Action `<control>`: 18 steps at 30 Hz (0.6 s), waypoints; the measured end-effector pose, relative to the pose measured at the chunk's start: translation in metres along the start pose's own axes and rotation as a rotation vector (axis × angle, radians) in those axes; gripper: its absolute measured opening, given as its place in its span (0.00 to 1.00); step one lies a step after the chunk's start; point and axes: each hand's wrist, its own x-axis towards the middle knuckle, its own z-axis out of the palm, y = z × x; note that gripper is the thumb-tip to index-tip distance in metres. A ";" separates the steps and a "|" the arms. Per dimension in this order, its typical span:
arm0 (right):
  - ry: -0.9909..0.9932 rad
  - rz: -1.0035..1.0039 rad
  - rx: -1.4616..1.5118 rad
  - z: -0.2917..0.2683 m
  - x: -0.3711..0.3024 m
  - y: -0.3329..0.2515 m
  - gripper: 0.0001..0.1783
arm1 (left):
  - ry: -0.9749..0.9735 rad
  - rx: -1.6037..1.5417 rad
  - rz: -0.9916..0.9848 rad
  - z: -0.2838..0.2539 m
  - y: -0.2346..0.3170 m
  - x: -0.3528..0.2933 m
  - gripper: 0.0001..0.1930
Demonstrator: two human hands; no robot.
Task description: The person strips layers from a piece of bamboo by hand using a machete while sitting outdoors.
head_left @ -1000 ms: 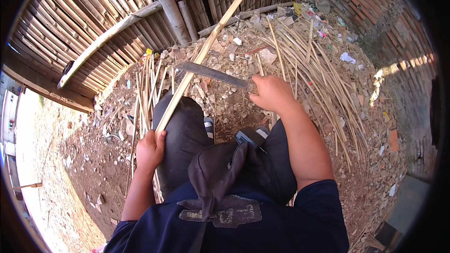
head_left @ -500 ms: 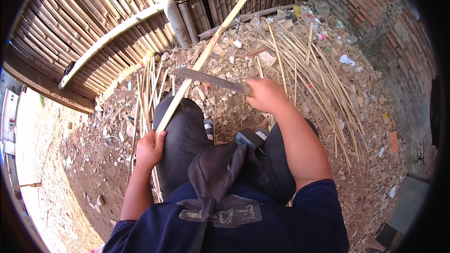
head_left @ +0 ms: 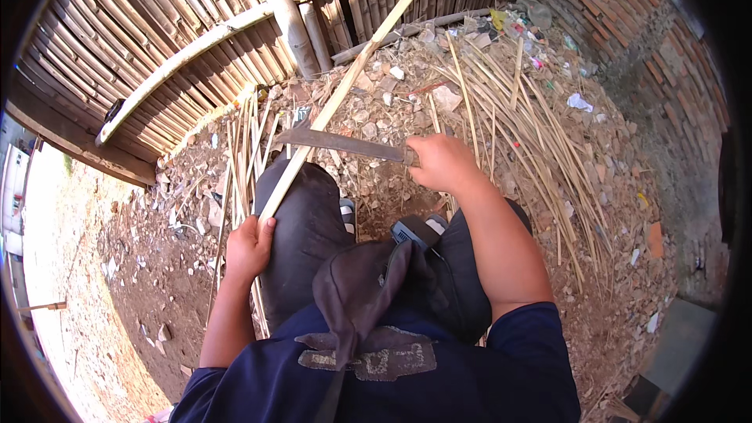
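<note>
My left hand point(head_left: 249, 249) is closed round the near end of a long pale bamboo strip point(head_left: 345, 90), beside my left knee. The strip slants up and away to the right, passing over the knee. In my right hand point(head_left: 441, 163) is the handle of a machete point(head_left: 352, 144), its dark blade pointing left. The blade lies across the strip a little beyond the knee, its tip sticking out past the strip's left side. Whether the edge bites into the strip I cannot tell.
Many split bamboo strips point(head_left: 540, 149) lie on the stony ground at right, and a smaller bunch point(head_left: 249, 137) is beside my left leg. A bamboo fence point(head_left: 157, 70) stands ahead, and a brick wall point(head_left: 666, 94) at right. Litter and rubble are scattered between.
The machete has come slightly nearer along the strip, its blade now closer to level. The strip and my left hand have barely moved.
</note>
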 end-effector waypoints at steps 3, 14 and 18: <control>-0.085 -0.103 -0.078 0.001 0.002 -0.003 0.19 | -0.004 -0.006 -0.009 0.000 0.003 -0.001 0.29; -0.046 0.075 -0.014 0.000 0.005 0.008 0.21 | 0.012 0.034 0.024 0.003 -0.002 0.000 0.28; -0.130 -0.037 -0.063 -0.001 0.004 0.002 0.19 | 0.013 0.015 0.008 0.002 0.001 -0.001 0.28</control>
